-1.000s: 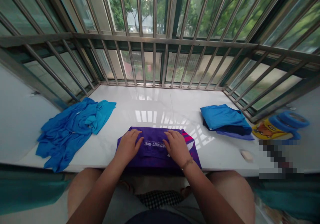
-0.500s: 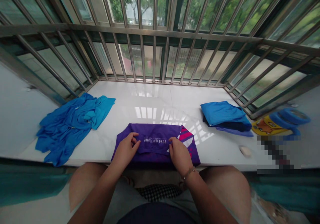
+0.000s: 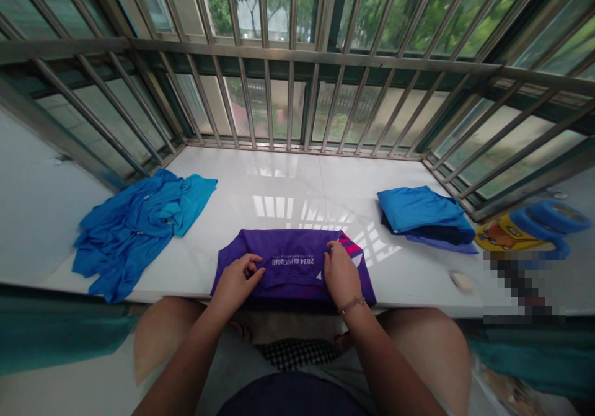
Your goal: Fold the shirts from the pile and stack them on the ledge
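Note:
A purple shirt [image 3: 288, 245] with white lettering and a pink-and-white patterned side lies folded at the front edge of the white ledge, a bit of it over the edge. My left hand [image 3: 237, 276] rests over its left part, fingers bent and thumb apart from them, with no cloth seen between. On the right part, my right hand [image 3: 343, 273] touches the fabric near the lettering. Its fingers are slightly curled, thumb and forefinger apart; the other fingertips are hidden.
Crumpled blue clothes [image 3: 139, 230] lie at the left of the ledge [image 3: 297, 183]. A stack of folded clothes [image 3: 423, 214] sits at the right, beside a yellow-and-blue container [image 3: 515, 233] and a small pale object [image 3: 462, 281]. Metal bars [image 3: 297, 146] close off the back.
My right hand has moved a little up and right across the shirt, uncovering more of the lettering. My left hand stays over the left part. The view has shifted slightly.

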{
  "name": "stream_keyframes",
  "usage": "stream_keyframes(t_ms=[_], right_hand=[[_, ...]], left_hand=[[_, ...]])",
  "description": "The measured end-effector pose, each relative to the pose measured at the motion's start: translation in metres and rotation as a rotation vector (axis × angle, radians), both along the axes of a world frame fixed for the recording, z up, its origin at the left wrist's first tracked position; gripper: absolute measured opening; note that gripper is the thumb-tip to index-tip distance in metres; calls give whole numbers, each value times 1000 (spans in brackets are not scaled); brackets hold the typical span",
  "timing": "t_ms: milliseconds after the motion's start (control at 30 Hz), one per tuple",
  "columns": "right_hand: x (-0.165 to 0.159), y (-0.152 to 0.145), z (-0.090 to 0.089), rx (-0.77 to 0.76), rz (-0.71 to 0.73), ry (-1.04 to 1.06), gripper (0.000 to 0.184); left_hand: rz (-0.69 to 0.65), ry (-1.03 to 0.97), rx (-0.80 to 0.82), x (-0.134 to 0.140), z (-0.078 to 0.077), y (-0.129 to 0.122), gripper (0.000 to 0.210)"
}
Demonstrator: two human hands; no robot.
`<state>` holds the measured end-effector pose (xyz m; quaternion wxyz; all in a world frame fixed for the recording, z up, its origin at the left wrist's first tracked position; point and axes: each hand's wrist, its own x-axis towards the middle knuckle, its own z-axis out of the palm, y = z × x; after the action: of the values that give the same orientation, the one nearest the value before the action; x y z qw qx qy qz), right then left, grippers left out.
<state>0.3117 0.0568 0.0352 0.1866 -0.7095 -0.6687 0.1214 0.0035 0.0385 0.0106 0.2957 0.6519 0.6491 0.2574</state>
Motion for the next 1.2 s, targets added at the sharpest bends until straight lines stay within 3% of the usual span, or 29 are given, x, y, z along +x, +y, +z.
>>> stream_keyframes(t_ms=[100,267,400,533,633,733,833,933,1033,1200], right_hand=[[5,2,0,24,-14,12,31],[11,-1,-1,-79,-5,-59,30],[11,-8,8,-73,0,-68,29],[6,-21,14,28,130,-102,21],[1,-33,10,-4,267,-161,16],[-2,-36,11,-35,307,-211,13],[-7,-23,19,39,295,-194,24],[-16,1,22,128,308,-191,42],[-18,23,9,119,339,-239,61],[15,42,-15,-89,216,-305,67]], left_hand=[[-34,8,14,-2,0,-2,31],[-15,21,-2,-3,3,0,29],[-10,4,-13,-4,5,5,29],[-6,-16,11,-4,3,4,29],[-9,9,46,-5,2,2,27],[14,87,128,-8,9,4,26],[24,208,270,-6,24,17,30],[-136,317,378,6,31,35,41],[-276,421,334,15,19,49,53],[-196,467,212,-16,-10,65,63]])
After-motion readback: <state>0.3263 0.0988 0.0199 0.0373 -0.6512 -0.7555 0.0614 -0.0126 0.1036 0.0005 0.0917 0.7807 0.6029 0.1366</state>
